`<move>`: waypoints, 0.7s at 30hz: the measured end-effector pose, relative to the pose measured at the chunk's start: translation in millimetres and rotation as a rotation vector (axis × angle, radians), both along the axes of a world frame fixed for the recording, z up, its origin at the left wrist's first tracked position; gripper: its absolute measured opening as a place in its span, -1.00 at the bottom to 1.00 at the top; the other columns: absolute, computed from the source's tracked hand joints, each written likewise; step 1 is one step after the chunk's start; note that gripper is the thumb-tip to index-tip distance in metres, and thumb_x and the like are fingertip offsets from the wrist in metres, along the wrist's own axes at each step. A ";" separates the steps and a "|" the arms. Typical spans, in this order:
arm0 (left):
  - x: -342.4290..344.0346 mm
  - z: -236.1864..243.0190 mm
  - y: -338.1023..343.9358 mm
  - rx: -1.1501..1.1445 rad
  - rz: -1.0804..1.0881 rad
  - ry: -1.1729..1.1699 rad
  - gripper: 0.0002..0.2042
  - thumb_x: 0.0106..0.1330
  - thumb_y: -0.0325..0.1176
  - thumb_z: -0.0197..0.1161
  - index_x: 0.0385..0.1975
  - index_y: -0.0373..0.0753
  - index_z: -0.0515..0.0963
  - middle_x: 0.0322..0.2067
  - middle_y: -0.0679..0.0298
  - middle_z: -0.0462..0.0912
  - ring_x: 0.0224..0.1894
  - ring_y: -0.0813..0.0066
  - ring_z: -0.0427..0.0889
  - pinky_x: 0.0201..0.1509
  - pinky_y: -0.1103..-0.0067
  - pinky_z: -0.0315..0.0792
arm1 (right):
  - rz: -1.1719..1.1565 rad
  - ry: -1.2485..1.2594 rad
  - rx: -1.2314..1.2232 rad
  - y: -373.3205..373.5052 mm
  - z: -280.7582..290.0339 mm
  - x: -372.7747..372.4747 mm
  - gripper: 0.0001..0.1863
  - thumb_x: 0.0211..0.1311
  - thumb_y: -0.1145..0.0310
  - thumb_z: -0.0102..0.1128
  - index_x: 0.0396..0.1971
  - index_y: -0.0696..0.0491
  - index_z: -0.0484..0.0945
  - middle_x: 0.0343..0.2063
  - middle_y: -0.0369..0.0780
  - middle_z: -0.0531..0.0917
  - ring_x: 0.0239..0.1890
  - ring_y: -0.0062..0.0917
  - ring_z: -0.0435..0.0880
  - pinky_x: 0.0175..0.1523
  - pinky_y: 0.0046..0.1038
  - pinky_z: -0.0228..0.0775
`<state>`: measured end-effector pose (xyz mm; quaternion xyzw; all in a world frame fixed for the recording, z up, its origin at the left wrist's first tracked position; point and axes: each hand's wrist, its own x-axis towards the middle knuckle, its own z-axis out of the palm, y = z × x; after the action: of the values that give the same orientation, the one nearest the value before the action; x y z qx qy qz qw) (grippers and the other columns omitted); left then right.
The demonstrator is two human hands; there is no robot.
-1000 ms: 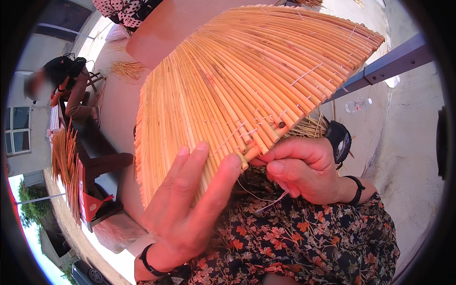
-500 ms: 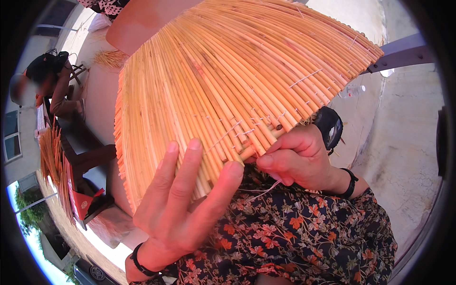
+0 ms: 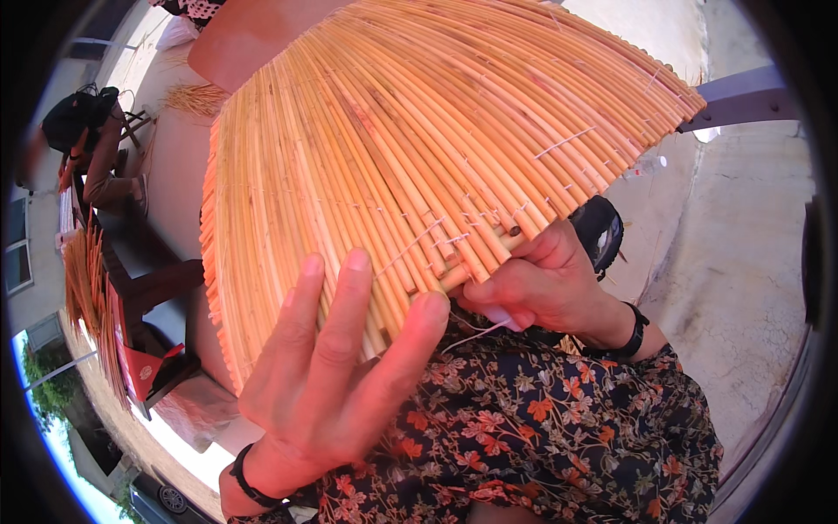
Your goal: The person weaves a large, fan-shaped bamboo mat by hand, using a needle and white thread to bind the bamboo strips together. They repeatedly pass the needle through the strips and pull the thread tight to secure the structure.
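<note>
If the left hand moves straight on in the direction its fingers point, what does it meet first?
The left hand points up and away, and its fingers already lie against the fan-shaped mat of bound reeds. It would probably only slide up along the reeds; nothing else shows in that line.

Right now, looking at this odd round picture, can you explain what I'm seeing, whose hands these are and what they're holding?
The picture comes from a wide fisheye camera worn on a person's head, looking down at their own two bare hands, which is why straight edges bend near the rim. There is no machine here.

The left hand lies open with fingers spread against a large fan-shaped panel of cane sticks, which are bound side by side with thin pale thread. The right hand pinches the panel's narrow lower end, where a loose thread trails out. Each wrist wears a dark band. Below is a dark flowered garment on the person's lap.

At far left another person sits by more cane bundles. The ground is pale concrete.
</note>
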<state>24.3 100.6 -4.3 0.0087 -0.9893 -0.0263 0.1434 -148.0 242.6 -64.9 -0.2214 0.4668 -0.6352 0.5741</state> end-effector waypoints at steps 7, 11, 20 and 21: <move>1.6 -7.7 0.8 -0.003 0.016 0.046 -0.71 0.18 -0.45 0.24 -0.08 -0.11 0.61 -0.07 -0.08 0.62 -0.06 -0.04 0.66 -0.08 0.40 0.60 | -0.046 -0.148 0.027 0.5 3.4 -0.4 -0.87 0.24 0.51 0.19 -0.28 0.19 0.67 -0.68 -0.33 0.55 -0.72 -0.77 0.40 -0.60 -0.71 0.17; 2.3 -7.3 1.8 0.013 -0.007 0.017 -0.70 0.18 -0.44 0.25 -0.06 -0.11 0.61 -0.07 -0.08 0.62 -0.06 -0.05 0.66 -0.07 0.39 0.60 | -0.012 -0.163 0.084 4.8 4.9 -2.1 -0.88 0.25 0.50 0.17 -0.30 0.20 0.66 -0.68 -0.33 0.53 -0.71 -0.76 0.38 -0.59 -0.69 0.15; 4.3 -9.2 2.6 0.034 0.033 0.005 -0.71 0.19 -0.40 0.25 -0.06 -0.09 0.61 -0.08 -0.08 0.63 -0.06 -0.06 0.66 -0.08 0.39 0.60 | -0.018 -0.191 0.165 -1.0 10.5 4.2 -0.90 0.26 0.49 0.16 -0.33 0.20 0.61 -0.70 -0.34 0.50 -0.70 -0.76 0.36 -0.58 -0.67 0.14; 4.1 -9.7 2.7 0.032 0.035 0.012 -0.71 0.19 -0.41 0.25 -0.06 -0.09 0.61 -0.08 -0.08 0.63 -0.06 -0.06 0.66 -0.08 0.38 0.60 | -0.017 -0.203 0.159 -1.0 10.3 3.7 -0.90 0.26 0.49 0.16 -0.32 0.20 0.61 -0.70 -0.33 0.50 -0.70 -0.76 0.36 -0.57 -0.67 0.14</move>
<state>28.4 103.2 -14.1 0.0280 -0.9875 -0.0399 0.1497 -144.3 241.6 -54.6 -0.1058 0.4567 -0.6203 0.6289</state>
